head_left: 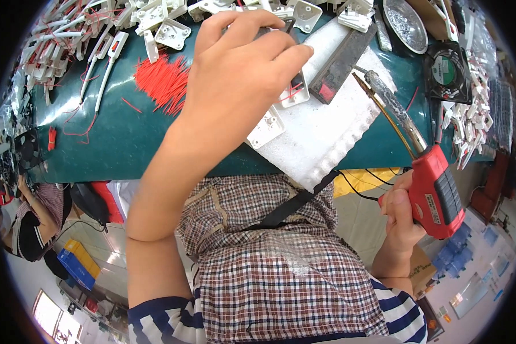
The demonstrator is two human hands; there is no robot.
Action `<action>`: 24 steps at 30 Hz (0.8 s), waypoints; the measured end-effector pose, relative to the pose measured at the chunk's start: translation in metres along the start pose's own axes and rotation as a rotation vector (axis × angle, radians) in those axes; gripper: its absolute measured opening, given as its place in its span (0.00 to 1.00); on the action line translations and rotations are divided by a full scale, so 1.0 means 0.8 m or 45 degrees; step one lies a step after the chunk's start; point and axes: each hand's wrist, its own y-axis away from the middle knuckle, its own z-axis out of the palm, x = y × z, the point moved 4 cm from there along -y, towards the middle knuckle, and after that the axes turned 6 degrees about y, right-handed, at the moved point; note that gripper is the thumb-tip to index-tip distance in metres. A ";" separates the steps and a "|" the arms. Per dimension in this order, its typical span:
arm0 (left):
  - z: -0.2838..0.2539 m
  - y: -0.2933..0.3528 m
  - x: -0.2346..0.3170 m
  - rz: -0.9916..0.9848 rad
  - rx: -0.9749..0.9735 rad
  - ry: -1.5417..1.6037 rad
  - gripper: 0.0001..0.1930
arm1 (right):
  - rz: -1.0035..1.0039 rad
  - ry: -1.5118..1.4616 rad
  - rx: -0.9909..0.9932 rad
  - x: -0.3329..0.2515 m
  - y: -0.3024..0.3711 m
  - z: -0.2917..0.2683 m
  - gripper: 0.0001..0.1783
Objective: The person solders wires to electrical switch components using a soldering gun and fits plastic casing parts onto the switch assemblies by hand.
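Observation:
My right hand (401, 209) grips a red soldering gun (438, 192) by its handle at the right. Its metal tube and thin brass-coloured tip point up and left, over the edge of a white foam sheet (341, 123). My left hand (243, 60) is bent over the far part of the foam, fingers curled around something mostly hidden beneath them. A dark edge shows below the fingertips. Close by lies a white plastic housing (294, 98) with short red wires at it, and another white housing (266, 129) sits nearer me.
Red cut wires (161, 83) lie in a heap on the green table (120, 149). White housings with cables crowd the far left. A dark bar (344, 66) rests on the foam. A metal dish (406, 26) and a small fan (448, 73) stand at right. Another person (40, 215) sits left.

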 end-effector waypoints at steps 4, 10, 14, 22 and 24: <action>-0.026 -0.029 0.008 0.187 -0.073 -0.064 0.15 | -0.050 -0.041 0.109 -0.004 -0.003 -0.007 0.07; -0.074 -0.061 0.025 0.022 0.037 0.128 0.16 | -0.103 -0.212 0.267 -0.010 -0.017 -0.012 0.09; -0.062 -0.043 0.012 -0.315 0.049 0.782 0.20 | -0.181 -0.425 0.312 -0.032 -0.029 0.010 0.13; -0.015 0.020 0.042 -0.940 0.013 1.572 0.16 | -0.339 -0.313 0.091 -0.063 -0.064 0.085 0.28; -0.020 0.022 0.046 -0.996 0.006 1.495 0.15 | -0.402 -0.278 0.066 -0.067 -0.067 0.091 0.28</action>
